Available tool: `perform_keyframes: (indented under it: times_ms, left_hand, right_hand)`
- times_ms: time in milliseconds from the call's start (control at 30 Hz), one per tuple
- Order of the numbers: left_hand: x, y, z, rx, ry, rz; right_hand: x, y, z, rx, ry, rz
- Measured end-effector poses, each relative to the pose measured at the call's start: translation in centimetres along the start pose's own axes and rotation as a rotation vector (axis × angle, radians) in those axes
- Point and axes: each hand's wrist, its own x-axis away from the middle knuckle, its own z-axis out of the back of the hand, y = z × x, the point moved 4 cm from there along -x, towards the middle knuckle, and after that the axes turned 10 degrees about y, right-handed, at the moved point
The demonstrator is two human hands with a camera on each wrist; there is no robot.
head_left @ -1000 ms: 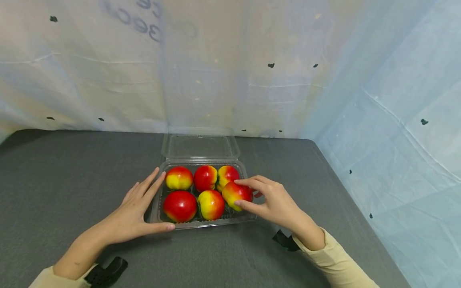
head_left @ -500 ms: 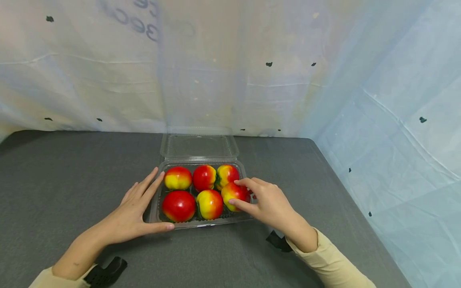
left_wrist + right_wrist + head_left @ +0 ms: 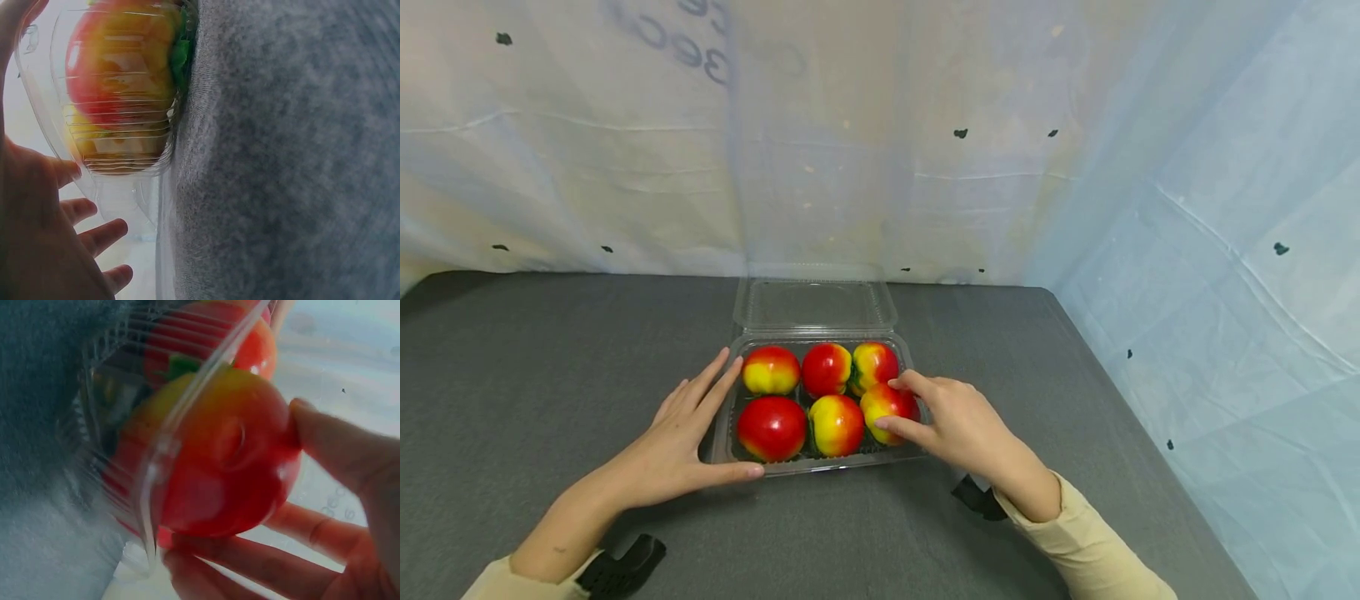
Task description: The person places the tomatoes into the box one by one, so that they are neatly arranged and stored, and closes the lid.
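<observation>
A clear plastic clamshell box (image 3: 880, 458) holds several glossy red-and-yellow fruits in two rows. My right hand (image 3: 966, 423) pinches the front right fruit (image 3: 887, 410) between thumb and fingers. In the right wrist view that fruit (image 3: 231, 469) sits partly inside the box wall, with a green leafy bit at its top. My left hand (image 3: 673, 450) spreads straight fingers along the box's left side, its thumb at the front left corner by a red fruit (image 3: 772, 428). The left wrist view shows the fingertips (image 3: 87, 209) right at the clear wall.
The box's clear lid (image 3: 816, 306) lies folded back behind it, toward the pale plastic sheet (image 3: 850, 167) at the rear. Another sheet (image 3: 1240, 250) hangs on the right. Grey cloth covers the table (image 3: 587, 358).
My right hand has moved a little left and lowered its fruit into the box's front right corner. The left hand stays in place.
</observation>
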Motion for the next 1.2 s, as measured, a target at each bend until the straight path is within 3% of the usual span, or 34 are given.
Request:
perform_keyframes:
  times_ms: [233,600,900,1200]
  left_hand:
    - [0.0,0.1,0.0,0.004,-0.007,0.009]
    - [0.0,-0.2,-0.1,0.010,-0.012,0.022]
    - [0.2,-0.2,-0.5,0.001,-0.005,0.012]
    - [0.1,0.0,0.0,0.004,-0.005,0.000]
  right_hand:
    - [0.5,0.7,-0.9,-0.037,-0.009,-0.091]
    - [0.5,1.6,-2.0,-0.116,-0.021,-0.144]
    - [1.3,2.4,-2.6,-0.237,0.109,-0.130]
    - [1.3,3.0,-1.2,-0.375,0.188,-0.074]
